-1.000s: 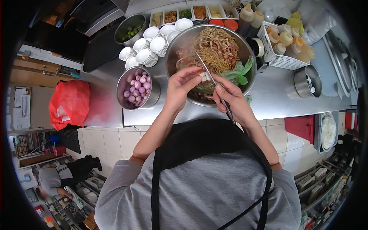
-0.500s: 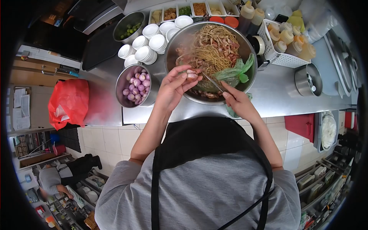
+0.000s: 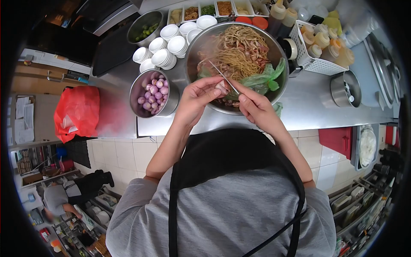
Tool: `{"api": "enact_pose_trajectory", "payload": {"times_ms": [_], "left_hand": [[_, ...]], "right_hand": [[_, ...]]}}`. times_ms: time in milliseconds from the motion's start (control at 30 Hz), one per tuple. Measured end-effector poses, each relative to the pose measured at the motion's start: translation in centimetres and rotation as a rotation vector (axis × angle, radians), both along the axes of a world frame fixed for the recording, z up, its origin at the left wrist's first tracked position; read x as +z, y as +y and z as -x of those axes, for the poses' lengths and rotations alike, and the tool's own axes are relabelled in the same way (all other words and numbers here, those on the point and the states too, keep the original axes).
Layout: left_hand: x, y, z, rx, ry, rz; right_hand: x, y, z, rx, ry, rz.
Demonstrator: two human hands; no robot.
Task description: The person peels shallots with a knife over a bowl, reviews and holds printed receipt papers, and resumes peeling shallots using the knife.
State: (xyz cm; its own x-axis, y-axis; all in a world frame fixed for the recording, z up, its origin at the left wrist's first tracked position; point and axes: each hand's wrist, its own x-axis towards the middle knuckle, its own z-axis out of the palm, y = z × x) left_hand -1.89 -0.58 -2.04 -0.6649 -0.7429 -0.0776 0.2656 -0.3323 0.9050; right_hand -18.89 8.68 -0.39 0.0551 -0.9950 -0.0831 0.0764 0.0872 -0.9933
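My left hand pinches a small pinkish bulb piece over the near edge of a big steel bowl. Closed round a thin knife, my right hand is just to the right, the blade slanting up and left past the piece. Brown root-like strands fill much of the bowl, with a green plastic bag at its right side. A smaller steel pot of peeled purple bulbs stands left of my left hand.
Stacked white cups and a pot of green fruit lie beyond. A red bag is at the left, a white basket of bottles and a small steel pot at the right. Another person is at the lower left.
My right hand has moved up and left, bringing the knife back to the bulb piece. My left hand has shifted slightly down and right, still pinching it.
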Motion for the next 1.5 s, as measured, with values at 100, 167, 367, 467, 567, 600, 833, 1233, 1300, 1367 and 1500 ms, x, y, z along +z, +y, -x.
{"api": "enact_pose_trajectory", "payload": {"times_ms": [100,167,367,467,567,600,833,1233,1300,1367,1500], "left_hand": [[0.2,0.0,0.1,-0.015,0.013,0.02],[0.3,0.1,0.2,-0.015,0.024,0.02],[0.2,0.1,0.3,0.028,-0.044,0.07],[0.6,0.2,0.3,-0.017,-0.003,0.033],[0.6,0.2,0.4,-0.025,0.005,0.021],[0.5,0.2,0.5,-0.026,0.01,0.026],[-0.2,0.2,0.5,0.017,0.013,0.006],[0.3,0.4,0.5,0.024,-0.011,0.057],[0.8,0.3,0.5,0.003,-0.014,0.064],[0.9,0.3,0.5,-0.017,-0.018,0.071],[0.5,0.2,0.6,-0.024,0.03,0.012]], "right_hand": [[-0.3,0.1,0.5,0.039,-0.014,-0.123],[-0.1,0.2,0.5,0.035,-0.033,-0.126],[0.9,0.3,-0.2,0.004,-0.104,-0.093],[0.3,0.1,1.0,0.068,-0.169,-0.181],[-0.4,0.0,0.4,0.006,-0.023,-0.054],[-0.4,0.1,0.3,0.005,-0.022,-0.054],[1.2,0.6,-0.3,0.0,-0.082,-0.095],[0.9,0.8,0.2,0.047,-0.053,-0.083],[0.8,0.7,0.3,0.049,-0.028,-0.051],[0.8,0.7,0.7,0.038,-0.081,-0.125],[0.8,0.8,0.2,0.027,-0.054,-0.083]]}}
